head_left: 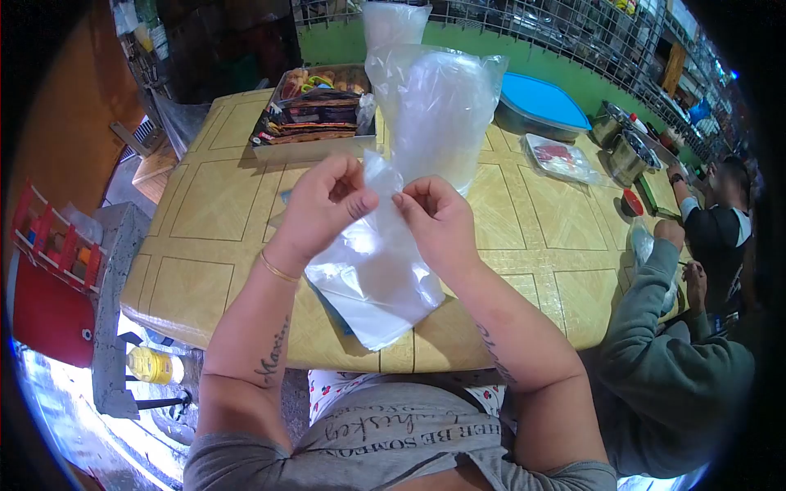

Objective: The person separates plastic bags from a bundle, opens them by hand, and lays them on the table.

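A clear plastic bag [377, 278] hangs and spreads over the table's near edge in front of me. My right hand [434, 217] pinches its upper edge between thumb and fingertips. Close on the other side of that edge, my left hand [327, 204] has curled fingers, with the thumb against the plastic; its exact grip is partly hidden. Under the bag, a strip of something bluish [332, 309] shows at its left side. Just beyond my hands stands a large stack of clear plastic bags [442, 106] in an open plastic wrapper.
A box [315, 151] of packaged goods sits at the back left. Toward the back right are a blue-lidded container [544, 102], a wrapped pack [561, 155] and metal pots [629, 155]. Two people sit at the right, one in a green sleeve [655, 327]. A red chair [53, 303] stands left.
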`<state>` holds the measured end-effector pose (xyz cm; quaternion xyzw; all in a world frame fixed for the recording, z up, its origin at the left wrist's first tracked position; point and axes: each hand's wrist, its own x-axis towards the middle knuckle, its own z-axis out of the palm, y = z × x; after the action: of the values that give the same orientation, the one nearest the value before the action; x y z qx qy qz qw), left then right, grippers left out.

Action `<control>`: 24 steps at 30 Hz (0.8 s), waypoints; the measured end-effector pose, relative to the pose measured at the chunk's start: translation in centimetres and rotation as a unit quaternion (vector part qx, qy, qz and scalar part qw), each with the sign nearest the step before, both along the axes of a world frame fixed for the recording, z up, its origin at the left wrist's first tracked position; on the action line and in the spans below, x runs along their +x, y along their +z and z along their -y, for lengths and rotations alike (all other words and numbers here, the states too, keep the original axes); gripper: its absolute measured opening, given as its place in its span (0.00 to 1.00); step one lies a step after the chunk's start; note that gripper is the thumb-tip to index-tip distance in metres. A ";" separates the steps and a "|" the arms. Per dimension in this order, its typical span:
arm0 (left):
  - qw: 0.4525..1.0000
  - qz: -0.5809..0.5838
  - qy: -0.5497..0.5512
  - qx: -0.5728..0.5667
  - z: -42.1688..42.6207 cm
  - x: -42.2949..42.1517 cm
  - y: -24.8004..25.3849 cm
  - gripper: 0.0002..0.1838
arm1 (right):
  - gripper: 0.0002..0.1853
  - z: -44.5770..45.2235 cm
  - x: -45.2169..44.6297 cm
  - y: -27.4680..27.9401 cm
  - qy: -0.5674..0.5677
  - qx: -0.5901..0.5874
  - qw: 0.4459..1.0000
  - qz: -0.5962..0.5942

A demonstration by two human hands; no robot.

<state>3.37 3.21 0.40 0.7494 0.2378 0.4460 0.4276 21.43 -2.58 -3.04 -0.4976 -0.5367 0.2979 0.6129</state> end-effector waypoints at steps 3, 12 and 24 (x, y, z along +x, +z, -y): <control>0.998 -0.058 0.034 0.002 0.7 0.5 -0.1 0.21 | 0.06 0.6 -0.2 0.5 -0.005 0.031 0.999 0.015; 0.982 0.053 0.018 -0.178 0.4 0.7 0.3 0.09 | 0.05 0.7 0.3 0.5 0.007 0.048 0.999 0.025; 0.976 0.062 0.012 -0.208 -0.2 0.6 -0.3 0.09 | 0.06 0.0 0.8 0.0 0.022 0.021 0.999 -0.016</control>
<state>3.92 3.44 0.14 0.6119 0.3069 0.4377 0.5829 22.26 -2.59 -3.09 -0.4675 -0.5436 0.3082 0.6253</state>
